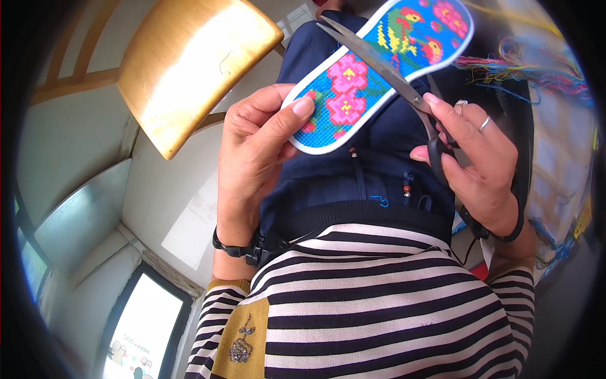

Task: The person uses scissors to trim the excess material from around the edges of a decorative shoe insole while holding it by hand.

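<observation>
My left hand pinches the near end of a cross-stitched insole, thumb on top. The insole is blue with pink flowers, red and yellow stitching, green leaves and a white edge. My right hand is closed round black-handled metal scissors, with a ring on one of its fingers. The scissors lie diagonally over the upper middle of the insole, blades slightly apart and pointing up-left; whether they touch it I cannot tell. Beneath both is my lap in dark blue trousers, with a short blue thread on it.
At the upper left is a light wooden chair. Tangled coloured threads lie at the right over a pale checked surface. At the lower left are a bright framed panel and a metal sheet.
</observation>
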The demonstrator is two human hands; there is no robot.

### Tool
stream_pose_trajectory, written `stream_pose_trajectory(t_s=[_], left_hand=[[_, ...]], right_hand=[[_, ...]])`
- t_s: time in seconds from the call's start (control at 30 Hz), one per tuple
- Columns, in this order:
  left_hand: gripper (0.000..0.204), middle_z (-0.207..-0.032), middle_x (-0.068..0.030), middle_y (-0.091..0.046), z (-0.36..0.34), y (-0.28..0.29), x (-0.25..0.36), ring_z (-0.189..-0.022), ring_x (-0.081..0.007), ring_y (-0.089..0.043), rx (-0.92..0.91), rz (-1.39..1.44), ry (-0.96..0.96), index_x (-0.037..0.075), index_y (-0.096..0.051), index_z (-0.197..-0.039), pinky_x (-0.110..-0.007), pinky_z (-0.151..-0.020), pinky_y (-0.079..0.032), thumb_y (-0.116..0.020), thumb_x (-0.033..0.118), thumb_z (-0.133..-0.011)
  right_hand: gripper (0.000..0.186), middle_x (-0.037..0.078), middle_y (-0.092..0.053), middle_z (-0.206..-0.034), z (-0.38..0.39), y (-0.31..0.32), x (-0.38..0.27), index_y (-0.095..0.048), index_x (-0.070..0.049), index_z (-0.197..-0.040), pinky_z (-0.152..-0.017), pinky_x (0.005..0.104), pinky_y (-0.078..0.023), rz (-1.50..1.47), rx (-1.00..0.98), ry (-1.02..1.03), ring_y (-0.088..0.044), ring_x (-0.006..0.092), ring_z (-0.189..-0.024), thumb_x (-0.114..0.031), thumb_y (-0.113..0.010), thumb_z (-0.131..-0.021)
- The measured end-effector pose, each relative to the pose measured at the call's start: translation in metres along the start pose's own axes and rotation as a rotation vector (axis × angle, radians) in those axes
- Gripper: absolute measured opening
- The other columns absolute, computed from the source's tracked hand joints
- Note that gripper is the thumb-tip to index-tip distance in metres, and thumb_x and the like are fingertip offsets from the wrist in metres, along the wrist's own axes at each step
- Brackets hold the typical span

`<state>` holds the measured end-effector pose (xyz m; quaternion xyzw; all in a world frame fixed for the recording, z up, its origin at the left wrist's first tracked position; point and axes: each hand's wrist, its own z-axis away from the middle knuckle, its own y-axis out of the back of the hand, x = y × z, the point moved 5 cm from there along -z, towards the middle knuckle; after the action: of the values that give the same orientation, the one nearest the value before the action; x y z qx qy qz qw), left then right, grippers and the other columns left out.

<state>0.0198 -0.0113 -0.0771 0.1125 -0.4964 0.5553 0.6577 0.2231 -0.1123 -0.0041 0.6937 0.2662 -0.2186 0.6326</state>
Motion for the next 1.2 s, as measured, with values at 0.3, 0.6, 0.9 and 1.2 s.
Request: stream_pose_trajectory(t_s=[0.3, 0.6, 0.9, 1.2], left_hand=[[0.018, -0.072, -0.0006, -0.063, 0.0, 0.001, 0.007, -0.05, 0.0, -0.046, 0.015, -0.018, -0.064, -0.002, -0.066, -0.1, -0.013, -0.043, -0.033, -0.065, 0.011, -0.087], [0.021, -0.072, 0.0001, -0.062, 0.0, 0.0, 0.006, -0.053, 0.0004, -0.045, 0.013, -0.062, -0.062, -0.002, -0.067, -0.098, -0.013, -0.045, -0.03, -0.067, 0.016, -0.087], [0.02, -0.072, 0.0008, -0.062, -0.003, -0.007, 0.016, -0.054, 0.0007, -0.046, -0.013, -0.059, -0.043, -0.001, -0.067, -0.098, -0.013, -0.045, -0.029, -0.068, 0.014, -0.086], [0.02, -0.073, 0.0005, -0.062, -0.003, -0.004, 0.018, -0.056, 0.0, -0.049, -0.05, -0.075, -0.053, -0.002, -0.067, -0.098, -0.013, -0.045, -0.032, -0.068, 0.013, -0.085]], right_hand=[[0.058, 0.017, -0.053, -0.086, 0.002, 0.007, -0.008, -0.063, 0.001, -0.114, -0.053, 0.0313, -0.047, 0.419, 0.011, 0.278, -0.055, 0.026, -0.065, 0.005, -0.071, -0.057], [0.047, 0.016, -0.054, -0.082, 0.004, 0.007, -0.008, -0.065, 0.003, -0.11, -0.051, 0.0293, -0.046, 0.533, -0.006, 0.349, -0.055, 0.0234, -0.064, 0.004, -0.067, -0.063], [0.047, 0.016, -0.053, -0.082, -0.011, 0.028, -0.013, -0.066, 0.003, -0.108, -0.051, 0.0295, -0.045, 0.507, -0.007, 0.347, -0.054, 0.0239, -0.063, 0.002, -0.069, -0.061], [0.065, 0.019, -0.052, -0.091, -0.006, 0.026, -0.01, -0.06, 0.006, -0.117, -0.062, 0.0365, -0.049, 0.493, -0.124, 0.293, -0.056, 0.0304, -0.075, 0.012, -0.067, -0.052]])
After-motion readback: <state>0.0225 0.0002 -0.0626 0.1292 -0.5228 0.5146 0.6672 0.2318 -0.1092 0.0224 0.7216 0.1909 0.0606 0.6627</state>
